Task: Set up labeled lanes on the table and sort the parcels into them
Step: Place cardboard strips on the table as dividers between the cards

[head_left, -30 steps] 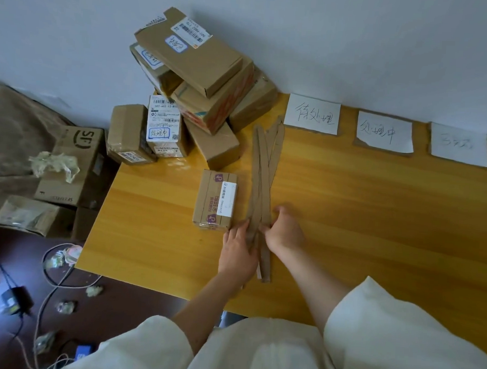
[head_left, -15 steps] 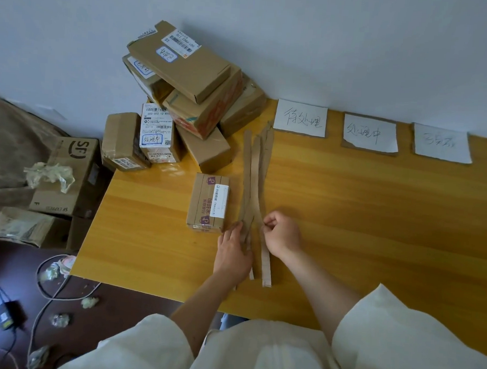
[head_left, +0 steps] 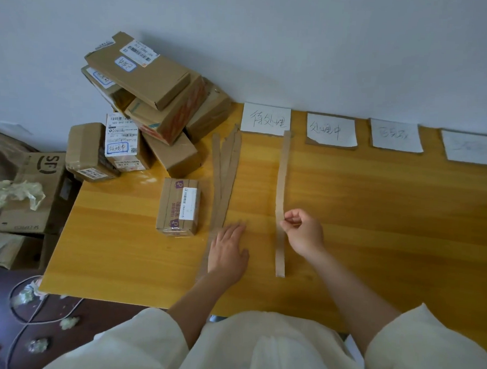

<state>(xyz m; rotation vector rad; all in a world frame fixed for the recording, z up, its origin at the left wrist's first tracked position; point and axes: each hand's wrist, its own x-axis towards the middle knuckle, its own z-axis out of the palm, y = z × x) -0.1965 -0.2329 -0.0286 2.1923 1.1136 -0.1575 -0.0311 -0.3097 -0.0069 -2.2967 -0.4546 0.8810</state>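
Note:
My right hand [head_left: 302,232] pinches one long cardboard strip [head_left: 283,169] that runs from the gap between the first two paper labels toward me. My left hand [head_left: 227,254] presses flat on the near end of the bundle of remaining cardboard strips [head_left: 226,172]. Several handwritten paper labels lie along the wall edge: the first label [head_left: 265,119], the second label [head_left: 331,130], the third label [head_left: 396,135] and a fourth label [head_left: 468,147]. A pile of cardboard parcels [head_left: 154,95] is stacked at the table's far left corner. One small taped parcel [head_left: 179,206] lies alone beside the strips.
The yellow wooden table [head_left: 376,219] stands against a white wall. Left of it, lower down, sit an SF box [head_left: 36,190] with crumpled plastic on top and other packaging. Cables [head_left: 26,314] and scraps lie on the dark floor.
My right hand has lifted one strip out of the bundle and carried it right, laying it between the first two labels. My left hand stays on the bundle.

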